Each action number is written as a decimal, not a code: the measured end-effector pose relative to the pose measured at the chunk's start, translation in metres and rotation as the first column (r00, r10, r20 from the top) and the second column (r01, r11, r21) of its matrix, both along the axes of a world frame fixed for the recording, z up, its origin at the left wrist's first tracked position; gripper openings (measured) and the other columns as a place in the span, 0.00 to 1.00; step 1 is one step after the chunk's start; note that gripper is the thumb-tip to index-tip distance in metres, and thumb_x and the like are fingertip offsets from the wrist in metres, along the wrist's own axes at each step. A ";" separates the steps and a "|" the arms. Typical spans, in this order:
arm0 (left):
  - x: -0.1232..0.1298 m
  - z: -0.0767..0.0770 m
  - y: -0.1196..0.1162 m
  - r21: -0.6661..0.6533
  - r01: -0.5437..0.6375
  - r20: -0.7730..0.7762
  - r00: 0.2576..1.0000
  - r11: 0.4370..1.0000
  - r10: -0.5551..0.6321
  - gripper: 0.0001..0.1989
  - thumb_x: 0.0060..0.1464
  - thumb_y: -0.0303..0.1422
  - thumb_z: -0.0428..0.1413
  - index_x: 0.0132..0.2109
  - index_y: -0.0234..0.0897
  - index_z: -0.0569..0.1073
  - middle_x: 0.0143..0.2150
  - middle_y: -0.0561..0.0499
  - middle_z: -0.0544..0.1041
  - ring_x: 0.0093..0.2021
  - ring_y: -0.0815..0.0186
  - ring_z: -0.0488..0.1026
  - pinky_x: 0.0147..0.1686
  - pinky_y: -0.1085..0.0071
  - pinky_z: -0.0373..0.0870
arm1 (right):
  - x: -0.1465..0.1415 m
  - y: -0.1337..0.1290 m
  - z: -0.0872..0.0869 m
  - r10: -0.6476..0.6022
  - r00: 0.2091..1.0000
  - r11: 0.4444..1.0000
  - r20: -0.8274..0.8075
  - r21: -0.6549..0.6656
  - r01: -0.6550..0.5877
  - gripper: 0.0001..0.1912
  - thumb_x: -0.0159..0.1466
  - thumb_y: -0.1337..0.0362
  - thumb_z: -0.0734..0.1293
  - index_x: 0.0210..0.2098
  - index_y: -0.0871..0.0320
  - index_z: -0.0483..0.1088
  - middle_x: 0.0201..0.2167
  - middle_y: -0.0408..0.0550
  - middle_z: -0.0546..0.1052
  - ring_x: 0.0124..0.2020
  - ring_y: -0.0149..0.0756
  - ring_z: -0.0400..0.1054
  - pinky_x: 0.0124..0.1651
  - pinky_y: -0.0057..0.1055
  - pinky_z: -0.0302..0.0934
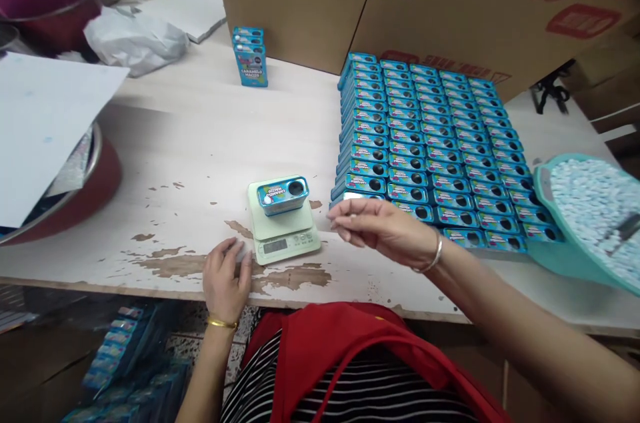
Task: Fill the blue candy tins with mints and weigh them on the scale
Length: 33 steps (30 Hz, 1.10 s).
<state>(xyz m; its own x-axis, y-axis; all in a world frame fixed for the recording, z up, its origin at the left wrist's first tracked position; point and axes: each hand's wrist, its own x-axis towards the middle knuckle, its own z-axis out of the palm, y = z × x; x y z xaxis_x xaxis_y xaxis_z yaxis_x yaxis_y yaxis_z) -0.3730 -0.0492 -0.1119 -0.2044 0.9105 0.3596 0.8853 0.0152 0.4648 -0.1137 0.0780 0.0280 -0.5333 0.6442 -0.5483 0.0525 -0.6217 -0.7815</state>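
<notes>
A blue candy tin (pixel 283 196) with a dark round opening in its top stands on a pale green digital kitchen scale (pixel 286 246). To the scale's left, my left hand (pixel 227 276) rests on the table with loosely curved fingers apart and nothing in them. My right hand (pixel 373 223) hovers right of the scale, thumb and fingers pinched together. A tiny pale spot shows at its fingertips, too small to name. Beyond that hand, several rows of matching blue tins (pixel 405 136) stand packed together, partly covered by the hand. The scale's display is unreadable.
A turquoise basin (pixel 555 259) of small pale candies (pixel 590 196) with a scoop (pixel 625 229) stands at the right. A large cardboard box (pixel 310 3) walls off the back. A few tins (pixel 251 66) stand before it. A red bowl (pixel 103 176) sits left, under white paper (pixel 45 123).
</notes>
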 end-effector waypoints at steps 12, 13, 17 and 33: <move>0.001 0.001 0.002 0.025 0.021 -0.047 0.999 0.999 -0.019 0.13 0.57 0.35 0.52 0.47 0.33 0.71 0.46 0.41 0.71 0.49 0.60 0.68 0.49 0.62 0.65 | 0.016 -0.061 -0.068 -0.237 0.972 0.944 0.001 -0.237 0.230 0.20 0.45 0.55 0.77 0.28 0.63 0.70 0.26 0.43 0.71 0.21 0.21 0.61 0.22 0.21 0.50; 0.001 0.001 0.002 0.026 0.024 -0.054 0.998 0.999 -0.023 0.13 0.57 0.35 0.52 0.47 0.33 0.71 0.46 0.41 0.72 0.49 0.60 0.68 0.49 0.62 0.65 | 0.012 -0.057 -0.063 -0.239 0.971 0.951 -0.027 -0.207 0.229 0.20 0.46 0.56 0.76 0.29 0.63 0.70 0.27 0.44 0.72 0.22 0.21 0.61 0.23 0.21 0.51; 0.000 0.002 0.003 0.025 0.034 -0.069 0.997 0.999 -0.033 0.13 0.57 0.35 0.52 0.46 0.33 0.71 0.46 0.41 0.72 0.48 0.60 0.68 0.49 0.62 0.65 | -0.013 -0.027 -0.031 -0.191 0.973 0.975 -0.130 0.091 0.204 0.15 0.52 0.58 0.72 0.33 0.62 0.72 0.29 0.45 0.73 0.22 0.21 0.61 0.23 0.22 0.51; -0.001 0.004 0.003 0.067 0.048 -0.102 0.994 0.997 -0.041 0.11 0.57 0.33 0.52 0.45 0.33 0.71 0.44 0.42 0.72 0.47 0.61 0.68 0.47 0.63 0.66 | -0.068 0.037 -0.010 -0.111 0.989 0.931 -0.100 0.337 0.138 0.13 0.58 0.65 0.66 0.40 0.67 0.73 0.13 0.36 0.65 0.17 0.21 0.55 0.22 0.22 0.48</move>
<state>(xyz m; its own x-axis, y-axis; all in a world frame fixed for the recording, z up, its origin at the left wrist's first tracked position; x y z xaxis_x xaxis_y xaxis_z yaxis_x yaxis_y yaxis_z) -0.3737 -0.0464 -0.1080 -0.1242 0.8900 0.4388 0.9265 -0.0542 0.3722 -0.1817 0.1153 0.0178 -0.4686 0.8493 -0.2430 -0.0774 -0.3135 -0.9464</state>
